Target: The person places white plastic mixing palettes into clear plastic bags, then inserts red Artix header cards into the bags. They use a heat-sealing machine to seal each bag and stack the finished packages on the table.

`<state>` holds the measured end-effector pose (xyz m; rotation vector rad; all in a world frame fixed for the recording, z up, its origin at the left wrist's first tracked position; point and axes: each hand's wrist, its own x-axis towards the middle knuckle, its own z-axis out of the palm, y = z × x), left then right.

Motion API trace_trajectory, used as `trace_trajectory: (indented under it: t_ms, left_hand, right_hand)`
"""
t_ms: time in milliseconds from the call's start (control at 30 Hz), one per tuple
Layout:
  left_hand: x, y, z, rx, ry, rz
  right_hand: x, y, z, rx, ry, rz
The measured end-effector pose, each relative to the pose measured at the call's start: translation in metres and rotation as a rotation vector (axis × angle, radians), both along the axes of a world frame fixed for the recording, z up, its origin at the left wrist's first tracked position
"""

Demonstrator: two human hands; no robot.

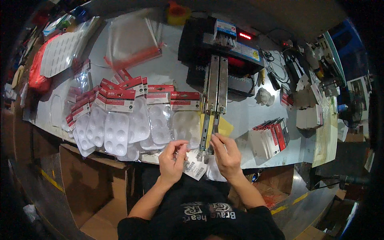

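My left hand (pixel 173 162) is closed, thumb against curled fingers, beside the near end of a metal rail (pixel 213 88); whatever it pinches is too small to make out. Across the rail's tip, my right hand (pixel 227 157) has its fingertips pressed together at the rail's right side, and what lies in them is hidden. Below and between the hands lies a white sheet with barcodes (pixel 195 169). The rail belongs to a black machine (pixel 236 52) with a red lit display. Bagged white paint palettes (pixel 116 134) with red header cards (pixel 116 96) overlap left of my left hand.
Folded red-and-white cards (pixel 270 138) stand in a row at the right. Clear plastic bags (pixel 132 38) lie at the back left, near a roll of yellow tape (pixel 177 14). Cables (pixel 276 66) run right of the machine. An open cardboard box (pixel 94 188) sits below the table's front edge.
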<state>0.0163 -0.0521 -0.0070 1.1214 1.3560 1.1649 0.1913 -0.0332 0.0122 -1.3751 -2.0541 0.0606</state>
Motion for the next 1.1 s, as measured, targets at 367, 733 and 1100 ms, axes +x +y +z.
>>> trace_trajectory:
  t_ms: [367, 733, 1100]
  left_hand:
    - [0.002, 0.004, -0.025, 0.346, 0.325, -0.022]
    - [-0.010, 0.016, -0.024, 0.319, 0.331, -0.001]
    - [-0.003, 0.013, -0.023, 0.321, 0.402, -0.105]
  right_hand:
    - [0.027, 0.121, 0.051, 0.188, 0.169, -0.178]
    - [0.045, 0.265, -0.006, 0.134, 0.285, -0.337]
    - [0.050, 0.269, 0.006, 0.210, 0.152, -0.348]
